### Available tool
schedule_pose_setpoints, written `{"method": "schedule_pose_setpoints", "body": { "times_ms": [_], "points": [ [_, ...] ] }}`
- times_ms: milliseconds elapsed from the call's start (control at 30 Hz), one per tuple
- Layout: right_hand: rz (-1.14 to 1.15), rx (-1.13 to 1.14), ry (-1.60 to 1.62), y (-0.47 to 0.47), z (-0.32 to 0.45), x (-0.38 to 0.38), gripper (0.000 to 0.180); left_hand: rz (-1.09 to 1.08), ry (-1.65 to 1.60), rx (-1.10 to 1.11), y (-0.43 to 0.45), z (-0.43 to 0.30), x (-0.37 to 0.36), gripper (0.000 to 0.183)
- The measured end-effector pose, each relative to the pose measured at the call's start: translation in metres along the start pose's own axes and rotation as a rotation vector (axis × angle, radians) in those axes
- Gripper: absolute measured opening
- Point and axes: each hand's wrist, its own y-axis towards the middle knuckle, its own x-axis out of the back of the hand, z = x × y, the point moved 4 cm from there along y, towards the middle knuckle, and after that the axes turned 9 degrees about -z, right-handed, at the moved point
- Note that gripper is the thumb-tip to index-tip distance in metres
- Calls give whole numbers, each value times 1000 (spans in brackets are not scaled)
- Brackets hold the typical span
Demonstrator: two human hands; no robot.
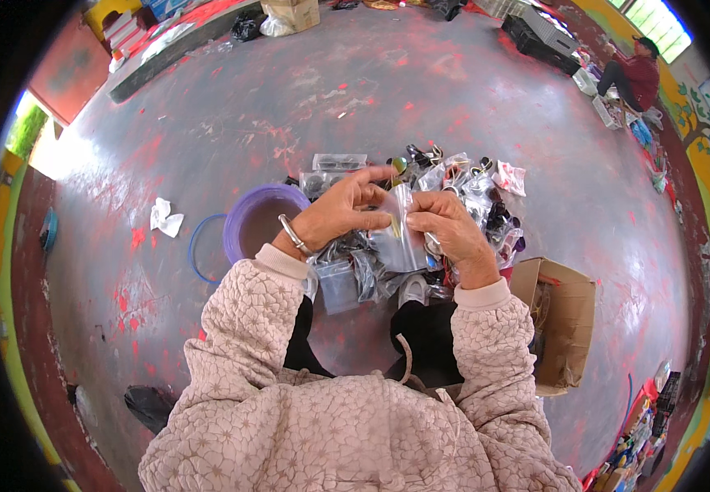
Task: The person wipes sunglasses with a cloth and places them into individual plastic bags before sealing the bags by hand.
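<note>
A clear plastic bag (405, 246) hangs between my hands, its upper edge pinched by my right hand (450, 230). My left hand (345, 206), with a silver bangle at the wrist, is at the bag's left side, fingers apart and slightly blurred; whether its thumb touches the bag I cannot tell. Below lie empty-looking clear bags (337, 286) near my shoes. Beyond and to the right of my hands is a pile of sunglasses (499, 215), many in clear wrappers. Wrapped eyewear (339, 162) lies beyond my left hand.
A purple round tub (232, 224) and a blue hoop (191, 246) are at left, near a crumpled white tissue (166, 218). An open cardboard box (567, 332) stands at right. A person (638, 74) sits by the far right wall, beside plastic crates (539, 46).
</note>
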Motion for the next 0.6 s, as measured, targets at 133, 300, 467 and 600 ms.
{"method": "schedule_pose_setpoints", "body": {
  "times_ms": [133, 300, 467, 600],
  "points": [
    [-76, -27, -53, -2, 5, -3, 11, -88, 50, 21, 5, 17, 8, 21],
    [-64, -104, -74, -3, 4, -5, 15, -248, 159, -83, 5, 16, 12, 11],
    [-91, -9, -253, 0, -5, -6, 15, -334, 193, -129, 6, 19, 14, 11],
    [-235, 22, -245, 2, -12, -9, 13, -304, 105, -117, 7, 23, 13, 11]
  ]
}}
